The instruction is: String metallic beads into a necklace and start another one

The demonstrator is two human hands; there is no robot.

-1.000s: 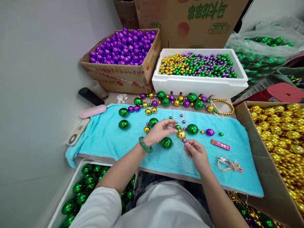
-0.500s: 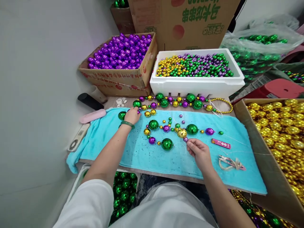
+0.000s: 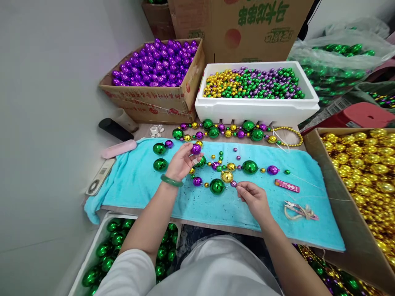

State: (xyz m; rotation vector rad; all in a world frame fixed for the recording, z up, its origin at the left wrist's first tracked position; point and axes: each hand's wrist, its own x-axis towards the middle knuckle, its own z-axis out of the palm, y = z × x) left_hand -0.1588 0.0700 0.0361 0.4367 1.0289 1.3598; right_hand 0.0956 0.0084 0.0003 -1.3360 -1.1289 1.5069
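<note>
A shiny purple bead [image 3: 196, 149] is pinched in the fingers of my left hand [image 3: 182, 161], raised over the blue towel [image 3: 132, 189]. My right hand [image 3: 253, 199] grips the string's end close by a small purple bead [image 3: 233, 183], with a large gold bead [image 3: 227, 176] just beyond it. The partly strung chain curls on the towel, with large green beads [image 3: 217, 186] and smaller purple and gold ones. Left of my left hand lie two loose green beads [image 3: 160, 165] and another purple bead [image 3: 168, 144]. Several tiny beads [image 3: 235, 149] lie near the chain.
A finished-looking bead strand [image 3: 213, 132] lies behind the towel. Further back stand a carton of purple beads [image 3: 103, 84] and a white foam box [image 3: 256, 107]. Snips [image 3: 299, 209] and a pink packet [image 3: 286, 186] lie right. A carton of gold beads [image 3: 348, 197] borders the right edge.
My left hand has picked up a purple bead from the towel's back left and brought it right, towards the chain. My right hand has moved slightly left with the gold and small purple beads.
</note>
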